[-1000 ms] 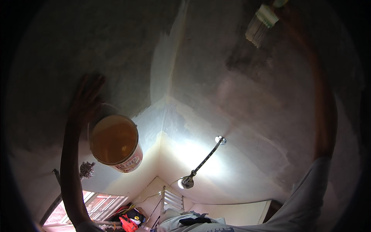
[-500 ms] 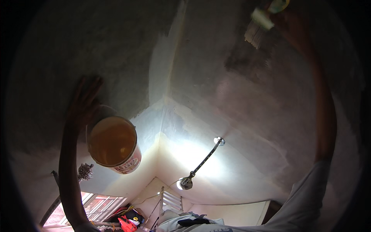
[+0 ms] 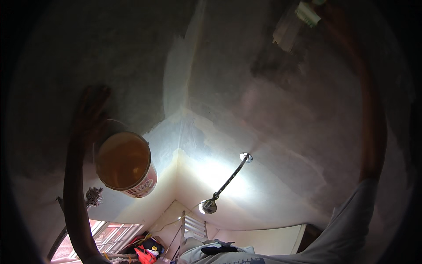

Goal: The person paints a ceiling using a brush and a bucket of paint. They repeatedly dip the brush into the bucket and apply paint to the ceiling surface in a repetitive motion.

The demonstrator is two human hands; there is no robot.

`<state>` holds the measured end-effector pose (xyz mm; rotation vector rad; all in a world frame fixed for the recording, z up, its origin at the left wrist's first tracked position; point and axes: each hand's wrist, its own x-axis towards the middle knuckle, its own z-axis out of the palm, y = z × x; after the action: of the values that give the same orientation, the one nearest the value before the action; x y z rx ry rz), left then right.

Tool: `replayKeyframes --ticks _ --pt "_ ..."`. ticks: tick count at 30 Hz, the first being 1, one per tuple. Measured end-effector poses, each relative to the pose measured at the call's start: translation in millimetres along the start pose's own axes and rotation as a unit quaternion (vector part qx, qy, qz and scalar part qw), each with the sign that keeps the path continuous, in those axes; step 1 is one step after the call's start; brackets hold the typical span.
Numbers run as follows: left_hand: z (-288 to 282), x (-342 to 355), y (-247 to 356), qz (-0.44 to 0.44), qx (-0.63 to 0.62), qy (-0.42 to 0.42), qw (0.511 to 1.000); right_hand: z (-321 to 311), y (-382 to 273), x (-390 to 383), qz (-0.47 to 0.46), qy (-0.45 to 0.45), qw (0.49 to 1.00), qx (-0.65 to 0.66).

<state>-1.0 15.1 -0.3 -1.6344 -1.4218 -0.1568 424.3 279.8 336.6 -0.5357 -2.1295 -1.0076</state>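
Observation:
My right hand [image 3: 337,24], dim at the upper right, is closed on a wide flat paintbrush [image 3: 308,14]. Its pale, slightly smeared bristles [image 3: 288,33] reach down-left against the dark wall [image 3: 246,48]. On the left, my left hand [image 3: 90,114] has its fingers stretched out toward the shadowed wall. Beside that hand and forearm is a round bucket [image 3: 124,160] with orange-brown inner walls and a printed outside. Its thin wire handle runs up to the hand; how it is supported there is hidden by shadow. The bucket's mouth is tilted toward me.
A lamp [image 3: 209,205] hangs on a dark arm from a round wall mount [image 3: 246,157], lighting the corner. A curtain rod with an ornate finial [image 3: 94,196] stands by the left forearm above a barred window [image 3: 116,235]. A ladder [image 3: 194,224] and a red-and-black pile [image 3: 147,251] are lower down.
The paintbrush and right hand have shifted slightly, with the bristles now higher and a little left. The bucket appears slightly further left; the whole view has also shifted a little.

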Motion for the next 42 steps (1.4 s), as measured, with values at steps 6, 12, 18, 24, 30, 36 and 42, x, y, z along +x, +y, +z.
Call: replayKeyframes --ticks 6,12,18,24,30,36,42 --pt "-10.5 -8.3 -2.9 -0.005 0.029 -0.02 0.999 41.2 -10.7 -42.3 -0.258 0.062 0.957 -0.116" --pt "5.3 10.2 6.5 -0.001 0.024 0.005 1.0 84.8 -14.8 -141.6 -0.228 -0.012 0.974 0.001" --pt "9.9 -6.7 5.4 -0.016 -0.001 -0.038 0.999 105.5 -86.6 -175.3 -0.225 -0.101 0.968 0.041" --pt "-25.9 -15.7 -9.0 -0.012 0.028 -0.055 0.998 94.2 -46.2 -121.9 -0.101 -0.034 0.983 0.149" --pt "2.8 5.9 2.8 0.005 0.005 0.013 1.0 15.2 19.8 -39.5 -0.008 0.01 0.999 0.033" --pt "-13.6 -6.8 -2.7 -0.014 -0.012 0.021 1.0 30.7 13.0 -42.2 -0.124 0.066 0.99 -0.017" --pt "5.5 12.3 3.8 -0.004 -0.022 0.011 1.0 75.7 -13.4 -159.6 -0.13 -0.037 0.98 0.143"
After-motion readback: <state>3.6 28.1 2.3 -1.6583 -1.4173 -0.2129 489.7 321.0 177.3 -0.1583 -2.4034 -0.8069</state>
